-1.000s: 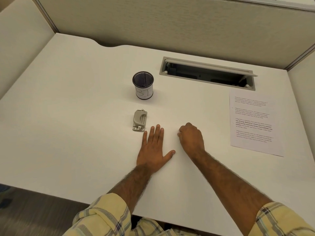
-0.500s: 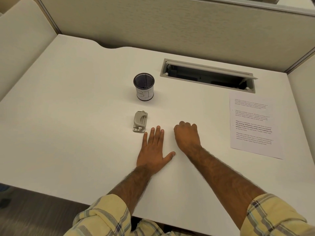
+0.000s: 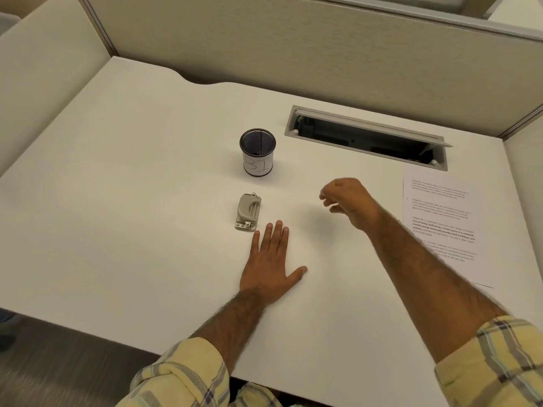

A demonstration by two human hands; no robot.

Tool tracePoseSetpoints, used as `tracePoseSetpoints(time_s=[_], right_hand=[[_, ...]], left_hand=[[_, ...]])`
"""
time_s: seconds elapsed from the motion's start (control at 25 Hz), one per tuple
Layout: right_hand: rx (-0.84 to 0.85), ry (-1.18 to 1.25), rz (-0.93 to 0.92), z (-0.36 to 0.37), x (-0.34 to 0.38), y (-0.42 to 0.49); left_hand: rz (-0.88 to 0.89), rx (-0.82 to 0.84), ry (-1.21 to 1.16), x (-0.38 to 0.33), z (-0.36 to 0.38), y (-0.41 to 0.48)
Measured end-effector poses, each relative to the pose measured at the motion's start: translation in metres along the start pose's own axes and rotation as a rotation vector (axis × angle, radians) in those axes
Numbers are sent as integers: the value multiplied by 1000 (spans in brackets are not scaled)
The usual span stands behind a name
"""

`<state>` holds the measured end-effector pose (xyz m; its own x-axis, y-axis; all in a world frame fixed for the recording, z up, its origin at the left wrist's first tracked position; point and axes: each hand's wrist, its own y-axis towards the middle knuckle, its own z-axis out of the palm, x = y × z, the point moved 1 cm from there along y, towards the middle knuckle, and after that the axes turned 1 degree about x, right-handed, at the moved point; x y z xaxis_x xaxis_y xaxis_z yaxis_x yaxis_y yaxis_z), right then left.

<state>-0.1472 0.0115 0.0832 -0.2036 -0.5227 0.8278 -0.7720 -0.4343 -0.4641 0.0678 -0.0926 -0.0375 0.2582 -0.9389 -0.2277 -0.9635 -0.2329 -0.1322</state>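
A small grey hole punch (image 3: 248,212) lies on the white desk (image 3: 132,201), just below a black mesh cup (image 3: 258,152) with a white label. My left hand (image 3: 271,264) lies flat on the desk, fingers straight, its fingertips just right of the punch's near end and not touching it. Raised above the desk to the right of the punch and cup is my right hand (image 3: 349,201), its fingers loosely curled and holding nothing.
A printed sheet of paper (image 3: 440,218) lies at the right, partly under my right forearm. An open cable slot (image 3: 367,136) is set into the desk behind it. Beige partition walls close off the back and both sides.
My right hand has lifted off the desk and moved up and to the right, away from my left hand. The left hand, punch and cup have stayed put.
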Motion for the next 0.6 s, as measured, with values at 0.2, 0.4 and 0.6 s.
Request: tracePoseSetpoints(time_s=[0.2,0.4,0.6], right_hand=[[18,-16,-123,27,74,34],[-25,-208,-227,65,128,63],[-59,-506,-285,91,154,88]], left_hand=[[4,11,-24,-1,-1,-1],[18,-7,-68,-2,-2,-2],[25,-64,-103,1,0,-2]])
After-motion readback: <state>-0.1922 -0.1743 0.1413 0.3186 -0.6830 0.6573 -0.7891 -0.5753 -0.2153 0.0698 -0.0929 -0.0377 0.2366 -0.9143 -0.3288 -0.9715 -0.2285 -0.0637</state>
